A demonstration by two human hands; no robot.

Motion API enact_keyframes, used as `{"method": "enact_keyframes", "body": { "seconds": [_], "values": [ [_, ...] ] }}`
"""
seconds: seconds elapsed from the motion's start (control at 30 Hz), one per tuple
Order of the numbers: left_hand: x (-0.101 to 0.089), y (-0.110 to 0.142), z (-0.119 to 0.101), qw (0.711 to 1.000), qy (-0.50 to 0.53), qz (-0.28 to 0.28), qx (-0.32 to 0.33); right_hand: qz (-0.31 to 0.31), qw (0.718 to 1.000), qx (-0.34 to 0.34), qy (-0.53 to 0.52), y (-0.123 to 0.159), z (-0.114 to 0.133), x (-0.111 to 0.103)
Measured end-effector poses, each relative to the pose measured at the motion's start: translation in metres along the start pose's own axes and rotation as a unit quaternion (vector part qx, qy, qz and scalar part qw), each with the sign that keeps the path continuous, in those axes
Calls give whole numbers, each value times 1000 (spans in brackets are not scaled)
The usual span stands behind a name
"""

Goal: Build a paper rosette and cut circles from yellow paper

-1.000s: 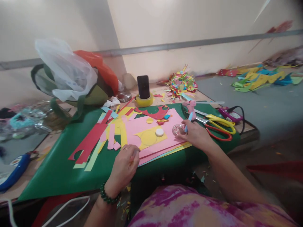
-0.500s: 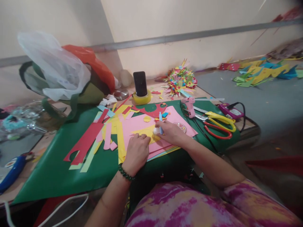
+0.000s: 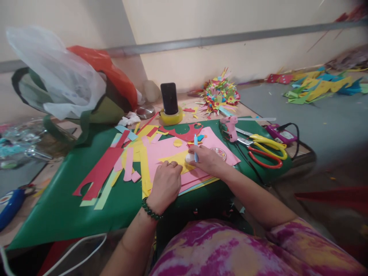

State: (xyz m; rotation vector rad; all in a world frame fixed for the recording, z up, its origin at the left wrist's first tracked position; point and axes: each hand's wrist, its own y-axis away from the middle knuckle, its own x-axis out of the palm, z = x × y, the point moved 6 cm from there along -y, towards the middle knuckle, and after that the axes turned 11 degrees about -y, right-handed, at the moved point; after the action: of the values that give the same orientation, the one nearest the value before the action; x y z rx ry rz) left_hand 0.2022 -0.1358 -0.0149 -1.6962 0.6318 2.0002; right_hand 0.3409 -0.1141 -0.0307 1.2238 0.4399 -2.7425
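My left hand [image 3: 167, 179] has its fingers curled and pressed onto a yellow paper piece [image 3: 184, 161], pinning it down. That piece lies on a stack of pink paper sheets [image 3: 155, 151]. A slim light blue pen [image 3: 196, 147] stands nearly upright in my right hand [image 3: 207, 159], whose fingers are closed round it. Beneath those fingers is a small white rounded object [image 3: 189, 158] resting on the yellow paper; its kind is unclear. Just beyond lies a yellow scalloped paper circle [image 3: 177, 142]. A round clear-topped container [image 3: 220, 153] is partly behind my right hand.
Scissors with yellow and red handles [image 3: 266, 153] and a pink glue gun [image 3: 230, 128] lie on the right of the green mat [image 3: 67, 214]. Red and yellow paper scraps [image 3: 100, 168] spread leftward. A phone [image 3: 169, 98] leans in a tape roll [image 3: 171, 117], near a colourful paper ball [image 3: 221, 94].
The view has shifted slightly, so the bag and left-hand scraps appear farther left. Both hands stay almost in place, with the pen still in my right hand.
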Motion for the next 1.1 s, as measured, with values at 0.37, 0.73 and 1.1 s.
{"method": "enact_keyframes", "body": {
  "seconds": [0.37, 0.73, 1.1],
  "values": [
    [-4, -2, -5, 998, -41, -45, -3, 10, 999, 14, -29, 0, -3, 4],
    [-4, -9, -13, 992, -118, -35, 12, -22, 998, 0, -66, 1, -13, 2],
    [1, -8, -14, 993, -113, -39, 3, -20, 999, 17, -39, 3, -14, -1]
  ]
}}
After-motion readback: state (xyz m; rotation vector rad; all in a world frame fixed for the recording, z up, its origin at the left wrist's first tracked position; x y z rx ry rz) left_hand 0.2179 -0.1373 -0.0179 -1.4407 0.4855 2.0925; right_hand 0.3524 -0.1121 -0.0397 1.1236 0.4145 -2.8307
